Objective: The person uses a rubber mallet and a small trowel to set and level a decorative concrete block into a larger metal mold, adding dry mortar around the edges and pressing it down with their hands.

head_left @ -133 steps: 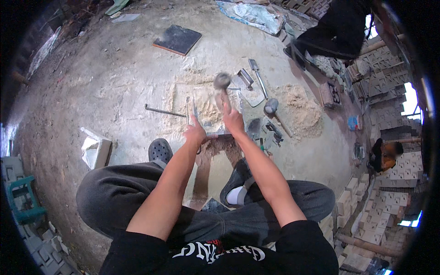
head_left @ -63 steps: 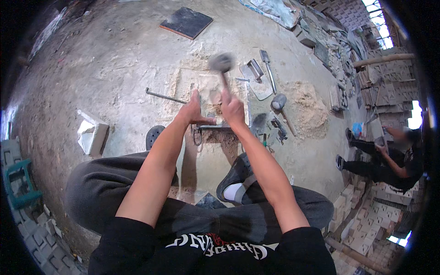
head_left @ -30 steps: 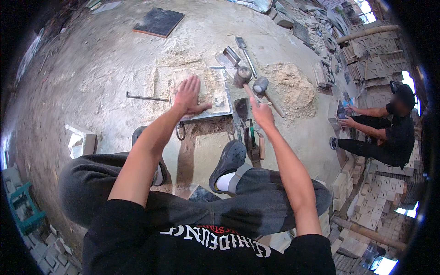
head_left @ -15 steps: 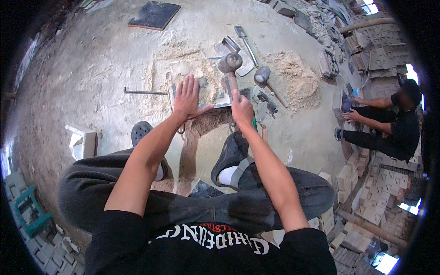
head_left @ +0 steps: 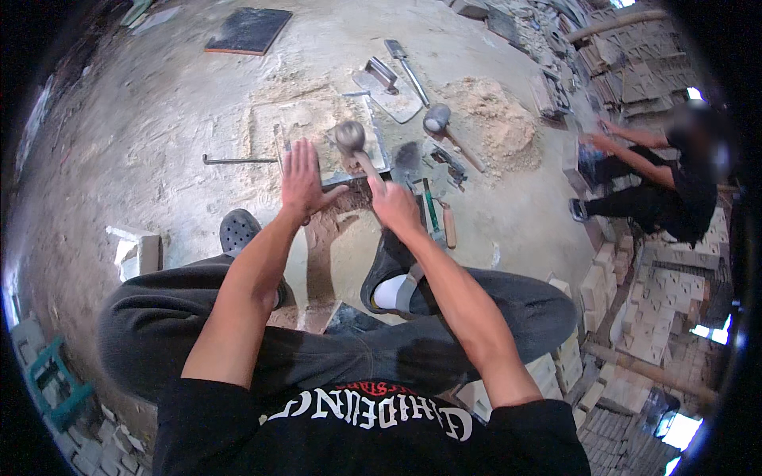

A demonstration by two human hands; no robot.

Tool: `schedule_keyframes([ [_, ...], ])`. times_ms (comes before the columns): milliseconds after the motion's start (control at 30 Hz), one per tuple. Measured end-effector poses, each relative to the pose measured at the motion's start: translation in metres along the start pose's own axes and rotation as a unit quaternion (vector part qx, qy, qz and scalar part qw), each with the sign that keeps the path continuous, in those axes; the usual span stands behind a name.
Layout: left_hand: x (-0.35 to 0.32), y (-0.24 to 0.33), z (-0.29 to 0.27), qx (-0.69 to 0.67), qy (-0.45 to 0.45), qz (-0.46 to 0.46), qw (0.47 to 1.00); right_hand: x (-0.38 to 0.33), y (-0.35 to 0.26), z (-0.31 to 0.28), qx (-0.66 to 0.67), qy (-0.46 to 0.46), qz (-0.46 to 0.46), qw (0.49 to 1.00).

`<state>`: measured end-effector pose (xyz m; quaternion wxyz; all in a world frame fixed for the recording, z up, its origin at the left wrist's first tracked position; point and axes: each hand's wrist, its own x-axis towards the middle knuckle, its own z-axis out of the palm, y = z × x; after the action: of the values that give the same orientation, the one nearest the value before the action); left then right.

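My right hand (head_left: 394, 206) grips the wooden handle of a mallet (head_left: 350, 139), whose grey head hangs over a sandy slab in a metal frame (head_left: 321, 131) on the ground. My left hand (head_left: 305, 178) lies flat with fingers spread on the near left part of that frame. I sit with both knees up, feet just below the slab.
A second mallet (head_left: 437, 119), a trowel (head_left: 405, 63), a flat metal float (head_left: 389, 83) and small hand tools (head_left: 439, 214) lie to the right. A sand heap (head_left: 496, 127) sits beyond them. A metal rod (head_left: 238, 160) lies left, a dark tile (head_left: 248, 30) farther off. Another person (head_left: 667, 178) sits at right among stacked bricks.
My right hand picked the mallet up from beside the slab and brought it over the frame. My left hand stayed pressed on the slab's near edge. The view shifted slightly.
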<state>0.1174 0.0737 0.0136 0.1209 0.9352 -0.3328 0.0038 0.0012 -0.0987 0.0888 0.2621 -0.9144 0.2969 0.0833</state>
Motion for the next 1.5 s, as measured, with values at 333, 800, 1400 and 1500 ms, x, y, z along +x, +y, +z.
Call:
schedule_keyframes([
  [333, -0.030, -0.022, -0.002, 0.002, -0.009, -0.072, 0.997, -0.011, -0.029, 0.001, 0.009, 0.043, 0.004, 0.999],
  [800, -0.043, -0.012, 0.000, -0.052, -0.010, -0.096, 0.994, -0.032, -0.026, 0.034, 0.082, 0.144, -0.062, 0.984],
  [1400, -0.045, -0.012, -0.005, -0.004, -0.034, -0.089, 0.995, 0.003, -0.069, 0.010, 0.095, 0.022, -0.007, 0.995],
  [1500, -0.037, 0.000, -0.007, 0.001, -0.029, -0.025, 0.999, 0.008, -0.032, 0.013, 0.025, -0.013, -0.017, 0.999],
])
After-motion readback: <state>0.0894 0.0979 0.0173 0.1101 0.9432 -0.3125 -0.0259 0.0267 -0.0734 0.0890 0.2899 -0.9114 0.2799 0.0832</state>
